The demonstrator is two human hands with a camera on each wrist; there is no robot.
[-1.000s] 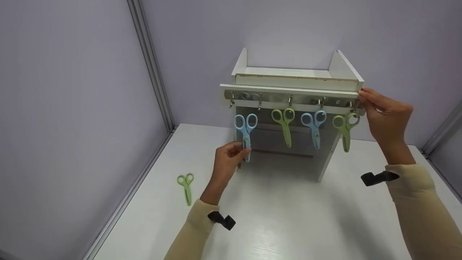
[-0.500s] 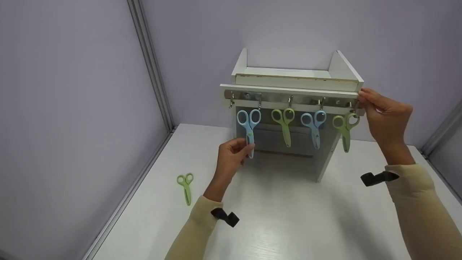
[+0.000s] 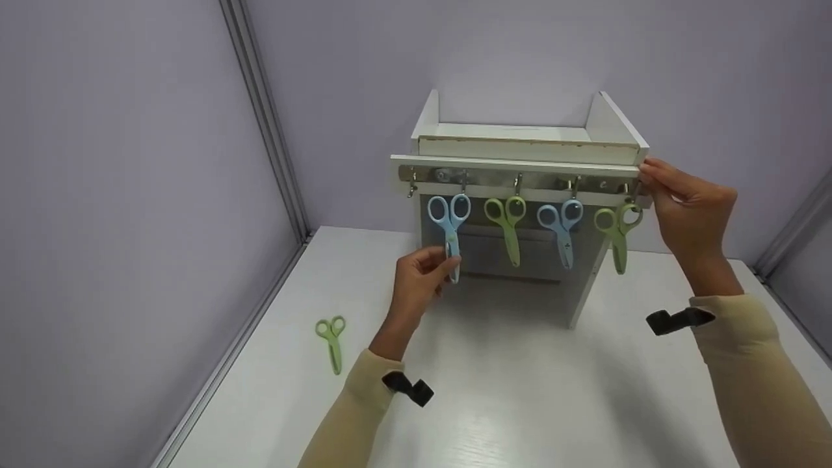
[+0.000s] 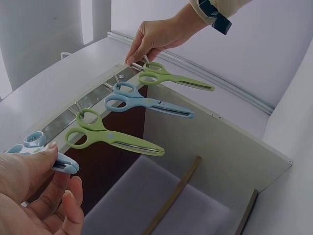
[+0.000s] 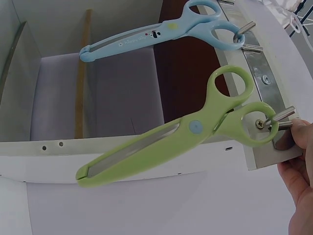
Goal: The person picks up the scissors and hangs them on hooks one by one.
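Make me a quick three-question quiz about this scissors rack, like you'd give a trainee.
1. How many scissors hang from the hook rail?
2. True or false: the left hand pinches the blades of the leftmost blue scissors.
3. Where does the right hand hold? A) the green scissors on the table B) the right end of the rail C) the shelf top

Key
1. Four: blue, green, blue, green, left to right in the head view.
2. True.
3. B, beside the rightmost hanging green scissors.
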